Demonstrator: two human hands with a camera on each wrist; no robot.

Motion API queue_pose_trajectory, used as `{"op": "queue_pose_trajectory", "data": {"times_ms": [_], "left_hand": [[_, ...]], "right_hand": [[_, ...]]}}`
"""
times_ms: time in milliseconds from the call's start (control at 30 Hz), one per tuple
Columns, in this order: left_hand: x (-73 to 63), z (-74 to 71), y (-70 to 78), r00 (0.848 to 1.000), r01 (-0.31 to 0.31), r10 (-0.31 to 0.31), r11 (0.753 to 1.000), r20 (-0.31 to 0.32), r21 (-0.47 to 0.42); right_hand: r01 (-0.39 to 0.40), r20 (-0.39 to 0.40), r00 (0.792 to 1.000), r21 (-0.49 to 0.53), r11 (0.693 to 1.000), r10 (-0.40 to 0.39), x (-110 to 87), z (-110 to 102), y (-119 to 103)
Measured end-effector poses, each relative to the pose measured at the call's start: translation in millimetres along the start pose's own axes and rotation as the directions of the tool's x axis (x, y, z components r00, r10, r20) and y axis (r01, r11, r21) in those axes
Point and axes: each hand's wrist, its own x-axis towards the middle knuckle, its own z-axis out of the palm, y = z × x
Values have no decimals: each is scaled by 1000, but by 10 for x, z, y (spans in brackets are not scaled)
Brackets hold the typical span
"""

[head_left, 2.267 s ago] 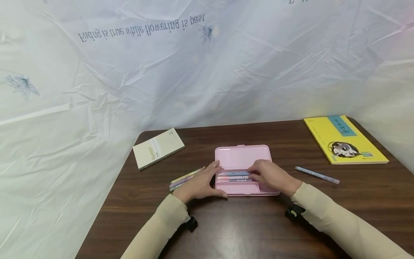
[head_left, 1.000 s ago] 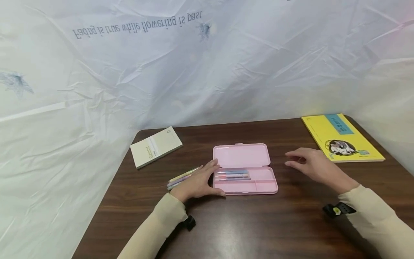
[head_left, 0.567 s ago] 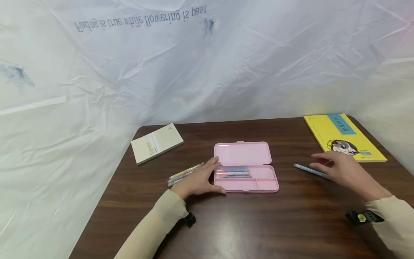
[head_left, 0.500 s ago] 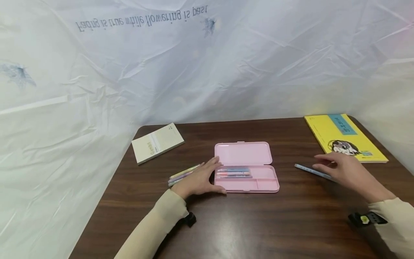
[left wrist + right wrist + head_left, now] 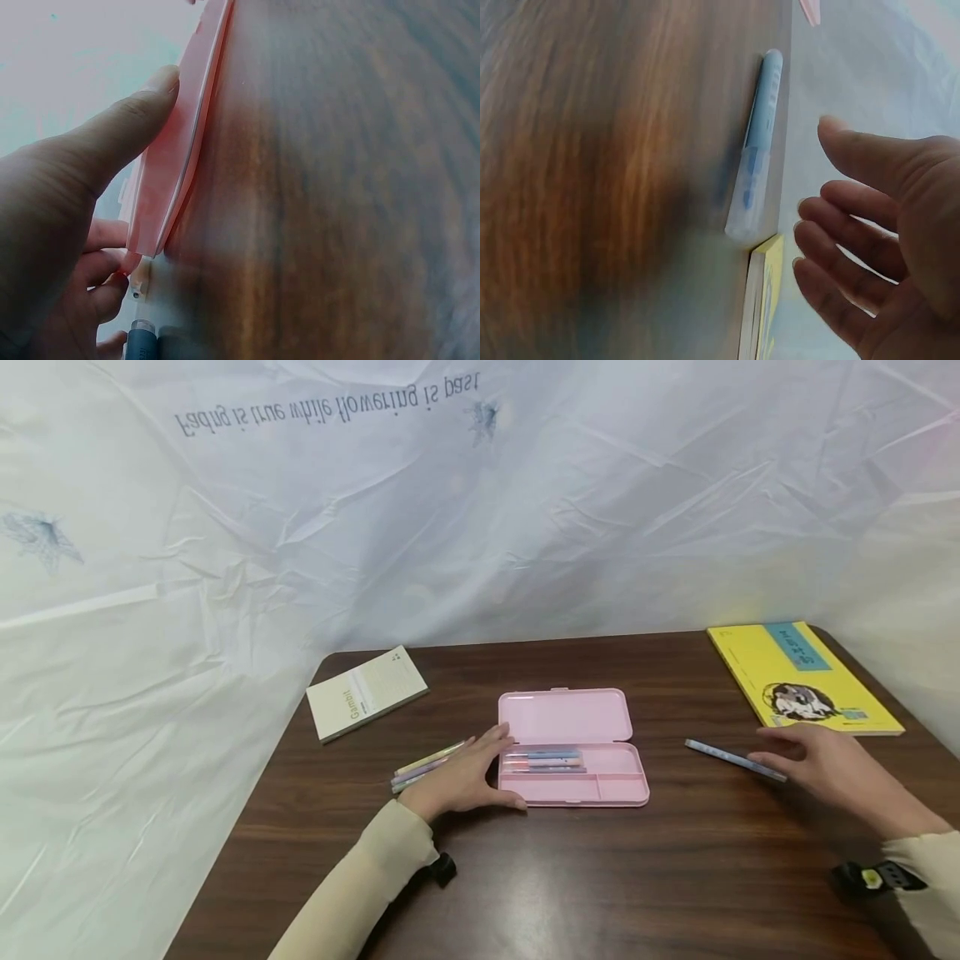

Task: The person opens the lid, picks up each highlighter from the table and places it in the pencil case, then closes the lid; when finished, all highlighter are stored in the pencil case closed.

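Note:
A pink pencil case (image 5: 566, 717) lies with its lid back on the table, several pens (image 5: 543, 760) in its long compartment. At its left end my left hand (image 5: 459, 781) holds the case, the thumb along the front wall and the fingers by the left edge; the left wrist view shows the thumb against the pink wall (image 5: 174, 157). My right hand (image 5: 832, 768) hovers by the right end of a blue pen with a clear cap (image 5: 723, 756). In the right wrist view the fingers are loosely bent and apart from the pen (image 5: 761, 127), holding nothing.
Several more pens (image 5: 423, 767) lie left of the case, partly behind my left hand. A pale notepad (image 5: 367, 693) is at the back left and a yellow book (image 5: 795, 681) at the back right. A white sheet (image 5: 525, 527) hangs behind the wooden table (image 5: 637, 877).
My right hand has left the pencil case and moved right to the loose blue pen, drifting slightly farther right over the last half second. My left hand has stayed at the case.

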Motion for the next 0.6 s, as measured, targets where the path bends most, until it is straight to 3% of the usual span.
{"op": "queue_pose_trajectory", "data": {"times_ms": [300,600], "left_hand": [[12,8,-3,1000,2,-2,1000,1,8],[16,17,-16,1000,9,-9,1000,-4,4]], "right_hand": [[0,66,998,6,1000,-1,-11,32,119],[12,80,997,-8,1000,-12,-7,87,155]]}}
